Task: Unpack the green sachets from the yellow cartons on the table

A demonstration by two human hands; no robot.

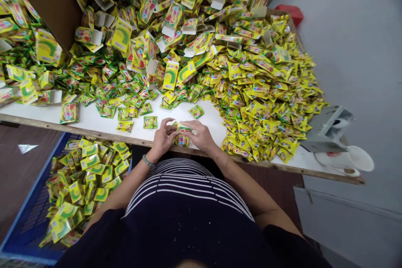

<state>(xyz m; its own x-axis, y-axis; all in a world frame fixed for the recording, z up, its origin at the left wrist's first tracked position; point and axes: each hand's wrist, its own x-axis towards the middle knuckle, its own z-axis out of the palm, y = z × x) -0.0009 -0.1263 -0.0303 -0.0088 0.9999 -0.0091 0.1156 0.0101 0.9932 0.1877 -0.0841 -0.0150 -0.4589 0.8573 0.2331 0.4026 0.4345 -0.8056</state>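
Near the table's front edge, both my hands are closed round one small yellow-green box (182,140) with fruit pictures. My left hand (164,137) grips it from the left, thumb against its upper part. From the right, my right hand (202,135) has its fingers bent over the box's top end. Whether the flap is open or shut is hidden by my fingers. Just left of my left hand lies a green candy packet (150,122), with a yellow packet (124,126) a little farther left. Another green packet (196,111) rests beyond my right hand.
A large heap of yellow packets (260,104) covers the table's right side. Open boxes (172,16) are piled at the back beside a brown cardboard sheet (40,0). Below left stands a blue crate (29,213) of filled-looking boxes. A white cup (358,158) lies at the right end.
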